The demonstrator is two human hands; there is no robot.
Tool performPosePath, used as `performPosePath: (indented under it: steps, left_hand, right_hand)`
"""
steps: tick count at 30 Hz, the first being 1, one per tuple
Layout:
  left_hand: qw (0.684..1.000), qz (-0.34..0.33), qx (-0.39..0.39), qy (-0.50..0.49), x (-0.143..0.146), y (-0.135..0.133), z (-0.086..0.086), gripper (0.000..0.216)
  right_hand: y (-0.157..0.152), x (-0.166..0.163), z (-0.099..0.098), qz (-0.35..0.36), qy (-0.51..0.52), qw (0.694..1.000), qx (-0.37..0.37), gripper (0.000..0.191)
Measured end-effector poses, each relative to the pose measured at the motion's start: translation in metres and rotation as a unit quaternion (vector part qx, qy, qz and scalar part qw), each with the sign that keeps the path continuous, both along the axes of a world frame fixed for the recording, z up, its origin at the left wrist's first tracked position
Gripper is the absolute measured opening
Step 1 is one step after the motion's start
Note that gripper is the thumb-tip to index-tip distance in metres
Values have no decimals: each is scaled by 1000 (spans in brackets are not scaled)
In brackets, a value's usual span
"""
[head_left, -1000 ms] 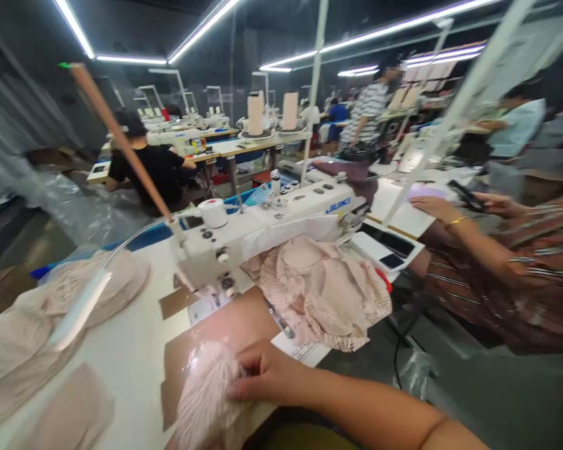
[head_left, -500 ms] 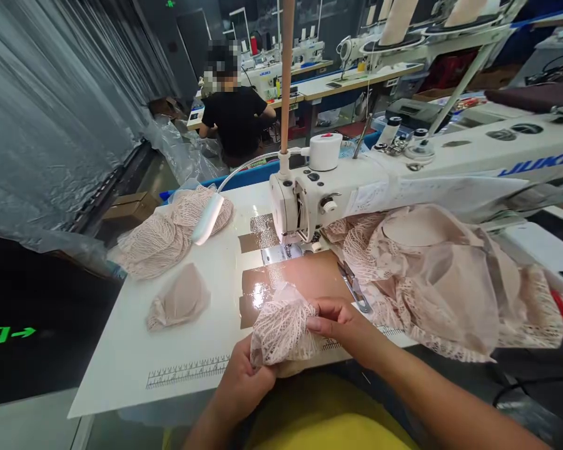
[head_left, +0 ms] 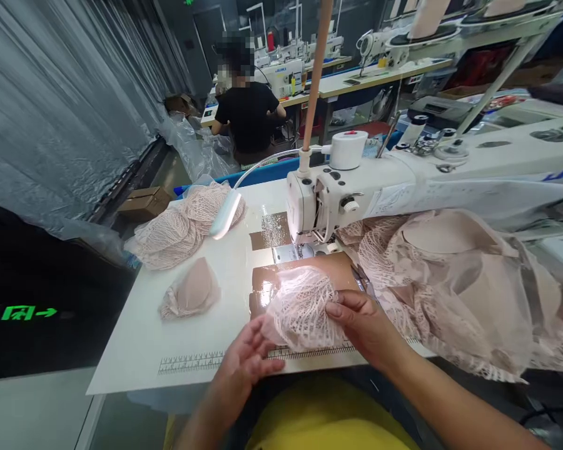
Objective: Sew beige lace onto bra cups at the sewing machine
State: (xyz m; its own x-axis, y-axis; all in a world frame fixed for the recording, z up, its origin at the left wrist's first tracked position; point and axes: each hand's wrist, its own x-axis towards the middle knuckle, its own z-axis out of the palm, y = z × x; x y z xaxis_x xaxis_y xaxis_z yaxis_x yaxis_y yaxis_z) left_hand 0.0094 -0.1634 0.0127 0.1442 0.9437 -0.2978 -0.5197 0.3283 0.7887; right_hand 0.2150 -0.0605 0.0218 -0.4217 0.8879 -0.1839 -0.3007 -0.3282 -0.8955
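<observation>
White tabletop [head_left: 136, 340] bears a sewing machine [head_left: 391, 174] beyond lace [head_left: 304, 312] the right hand [head_left: 370, 322] pinches, left hand [head_left: 241, 365] spread.

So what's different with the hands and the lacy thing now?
The left hand, closed on the lace piece half a second ago, has opened its fingers by the edge; I can't tell if it still touches. The lace moved slightly forward, toward the sewing machine. The right hand still pinches it. The small cup and lace pile stayed put.
</observation>
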Motion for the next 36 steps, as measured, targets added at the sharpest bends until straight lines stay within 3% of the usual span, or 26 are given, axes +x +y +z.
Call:
performPosePath:
  steps: [3, 6, 8, 11, 16, 18, 22, 25, 28, 31, 32, 34, 36]
  left_hand:
    - [997, -4, -16, -78, 21, 3, 1, 55]
    - [988, 106, -31, -107, 32, 9, 1, 39]
    - [985, 125, -54, -104, 33, 12, 1, 39]
    - [990, 90, -68, -84, 32, 14, 0, 31]
    - [989, 130, -31, -66, 31, 10, -3, 47]
    - [991, 120, -18, -52, 28, 6, -4, 46]
    - [998, 56, 1, 2, 11, -6, -7, 8]
    - [993, -3, 56, 104, -10, -16, -5, 25]
    - [954, 14, 149, 258, -31, -20, 5, 20]
    - [907, 106, 206, 351, -39, -15, 21, 10]
    - [898, 107, 217, 368, -38, -11, 25, 26]
    - [898, 45, 221, 378, -32, -1, 31, 65]
    - [921, -43, 192, 336, -23, 8, 32, 80]
  right_hand:
    - [-6, -11, 3, 56, -2, 996, 73, 20]
    - [-10, -18, 3, 80, -54, 989, 111, 20]
    - [-10, -19, 1, 42, -57, 995, 76, 22]
    - [-9, -18, -2, -22, 0, 1000, -8, 22]
    - [-14, -20, -4, 2, 31, 997, -76, 27]
    - [-16, -21, -3, -5, 27, 996, -86, 30]
    - [-13, -20, -2, -37, 33, 995, -86, 35]
    - [-8, -17, 1, -43, 24, 995, -89, 37]
    - [-4, -13, 5, 13, -5, 997, -71, 35]
    - [-2, -12, 11, 168, -47, 984, 33, 34]
    - [-1, -13, 12, 227, -55, 969, 76, 34]
    - [-1, -15, 16, 316, -54, 935, 148, 32]
    - [-2, -16, 18, 341, -58, 917, 197, 31]
